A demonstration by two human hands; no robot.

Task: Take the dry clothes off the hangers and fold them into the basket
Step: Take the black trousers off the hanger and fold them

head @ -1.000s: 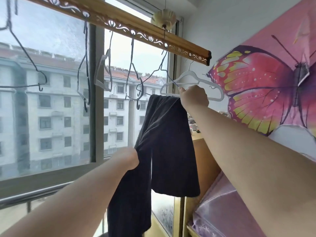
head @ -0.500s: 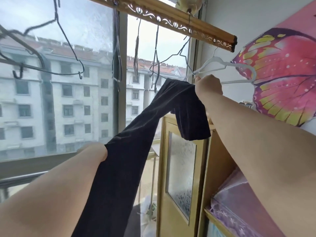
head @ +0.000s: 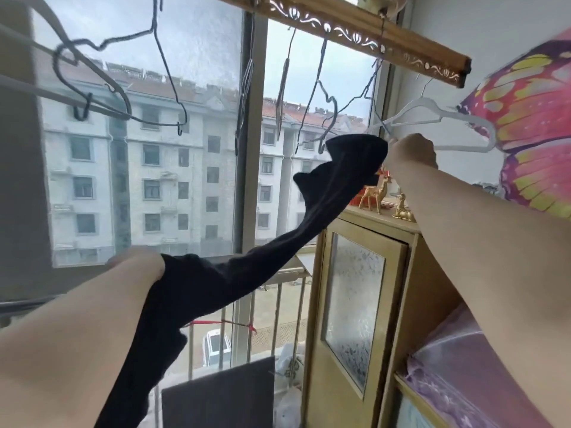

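The black garment (head: 247, 273) stretches in a long slant across the middle of the view, from seven o'clock up towards one o'clock. The left hand (head: 139, 267), at about nine o'clock, grips it partway along. Its fingers are hidden behind the hand and the cloth, so I cannot tell how they lie, but the cloth bunches out of its grasp and hangs down past the forearm. The garment's upper end sits crumpled just beside the right hand (head: 411, 152) at about two o'clock. I cannot tell whether it is over the hanger's bar or clear of it.

The right hand is closed round the lower bar of a white hanger (head: 448, 118), near the bar's left tip, fingers curled and pressed together. The hanger hangs by its hook from a carved wooden rail (head: 370, 41) running across twelve to one o'clock. Several dark wire hangers (head: 167, 72) dangle bare from the rail towards eleven o'clock.

Below the right forearm, at five o'clock, stands a yellow cabinet (head: 355, 288) with a frosted glass door. Gold deer figurines (head: 375, 193) rest on its top. A pink butterfly picture (head: 531, 118) covers the wall at three o'clock.
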